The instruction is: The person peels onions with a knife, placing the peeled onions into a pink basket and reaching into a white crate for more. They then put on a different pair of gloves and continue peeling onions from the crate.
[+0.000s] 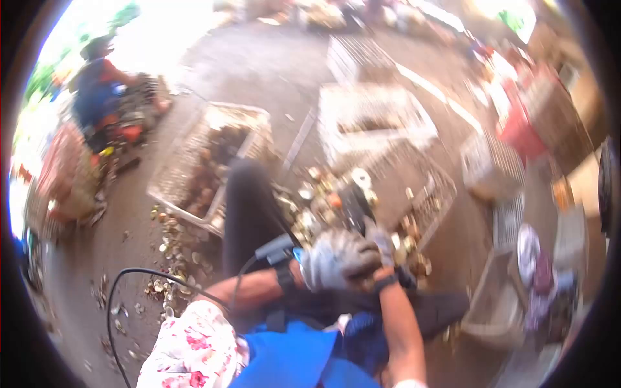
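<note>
1. Far to your left is a lumpy pink and white sack (66,169). Just beside it is a person in a dark blue top (97,97).
2. Next is a big, pale plastic crate with thin bars (169,150), with brown, lumpy stuff in it. Small, pale, round shells (169,240) lie on the brown ground by its near end.
3. Your dark, bent knee (249,194) sticks up just beside that crate.
4. Your left hand (339,258), in a grey and white glove, is in front of your lap. Its fingers look curled, but I cannot tell how tightly, or what it holds.
5. A messy pile of pale and brown shells (312,210) is just past your hands. A long black thing (354,204) lies in it, too blurry to name.
6. Your right hand (383,244), in a pale glove, is up against your left one. It is partly hidden, so I cannot tell how open it is or what it holds.
7. Past the pile is a white plastic crate (331,132).
8. To your right are a pale slatted crate (495,167) and a pinkish-red tub (521,126).
</note>
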`<state>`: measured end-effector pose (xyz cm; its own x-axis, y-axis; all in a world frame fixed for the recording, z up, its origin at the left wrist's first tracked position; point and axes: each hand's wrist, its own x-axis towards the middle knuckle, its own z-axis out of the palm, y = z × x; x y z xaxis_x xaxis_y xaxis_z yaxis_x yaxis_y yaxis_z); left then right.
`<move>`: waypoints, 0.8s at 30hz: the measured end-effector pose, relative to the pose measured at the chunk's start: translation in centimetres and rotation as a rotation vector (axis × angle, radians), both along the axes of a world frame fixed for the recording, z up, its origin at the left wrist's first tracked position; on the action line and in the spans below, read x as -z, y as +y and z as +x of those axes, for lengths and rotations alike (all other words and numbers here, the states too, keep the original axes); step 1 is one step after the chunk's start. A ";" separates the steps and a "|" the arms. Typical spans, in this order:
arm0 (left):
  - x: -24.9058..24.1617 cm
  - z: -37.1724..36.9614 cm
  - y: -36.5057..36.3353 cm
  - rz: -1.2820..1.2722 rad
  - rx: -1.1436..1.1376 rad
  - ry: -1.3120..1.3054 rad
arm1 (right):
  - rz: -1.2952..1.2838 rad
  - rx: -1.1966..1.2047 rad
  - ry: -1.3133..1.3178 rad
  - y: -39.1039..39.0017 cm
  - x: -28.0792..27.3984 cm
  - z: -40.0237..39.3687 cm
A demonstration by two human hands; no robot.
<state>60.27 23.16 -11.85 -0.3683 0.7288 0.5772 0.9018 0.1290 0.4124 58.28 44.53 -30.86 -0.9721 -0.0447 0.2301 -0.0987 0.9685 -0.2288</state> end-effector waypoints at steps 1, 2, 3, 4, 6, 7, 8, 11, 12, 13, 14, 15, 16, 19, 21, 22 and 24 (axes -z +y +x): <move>-1.0 0.2 -1.0 0.087 -0.060 0.027 | -0.137 -0.035 0.159 0.9 4.9 -1.6; -1.8 0.7 -1.9 0.115 -0.214 0.040 | 0.144 0.020 -0.129 -0.3 3.7 -1.6; -2.7 0.8 -3.4 0.149 -0.306 0.026 | 0.000 -0.109 0.118 0.0 5.0 -0.6; -3.6 0.4 -4.7 0.192 -0.380 0.001 | 0.329 -0.056 0.149 -2.7 -1.0 1.6; -4.5 -0.4 -8.5 0.307 -0.502 -0.044 | 0.129 0.075 -0.259 -4.8 -6.6 1.6; -4.0 -1.4 -10.4 0.413 -0.503 -0.017 | 0.116 0.085 -0.255 -5.0 -7.1 1.1; -3.5 -1.5 -12.6 0.411 -0.546 -0.095 | 0.105 0.100 -0.266 -4.9 -7.2 1.1; 1.8 -2.5 -17.7 0.472 -0.892 -0.296 | -0.012 0.140 -0.260 -3.7 -6.0 1.7; 5.5 -3.1 -20.0 0.427 -1.003 -0.505 | -0.062 0.153 -0.245 -3.4 -5.8 1.6; 8.2 -3.8 -22.0 0.064 -1.228 -0.465 | -0.198 0.107 -0.088 -3.2 -6.4 2.2; 8.2 -3.5 -22.6 -0.020 -1.372 -0.548 | -0.239 0.124 -0.031 -2.2 -5.5 2.7; 11.0 -3.7 -24.1 -0.163 -1.411 -0.540 | -0.285 0.137 0.038 -0.9 -4.4 2.6; 13.6 -4.0 -25.5 -0.308 -1.443 -0.524 | -0.334 0.150 0.112 -0.2 -3.8 2.5; 15.1 -6.0 -26.1 -0.377 -1.448 -0.270 | -1.028 0.455 -0.135 -0.4 -5.8 1.5; 14.6 -8.8 -26.3 -0.403 -1.366 -0.364 | -1.353 0.477 -0.149 -1.9 -6.4 -0.3; 14.3 -10.3 -26.2 -0.415 -1.323 -0.405 | -1.373 0.500 -0.148 -2.4 -5.9 -0.8; 15.8 -14.2 -26.3 -0.372 -1.292 -0.682 | -1.423 0.542 -0.135 -3.2 -4.0 -2.2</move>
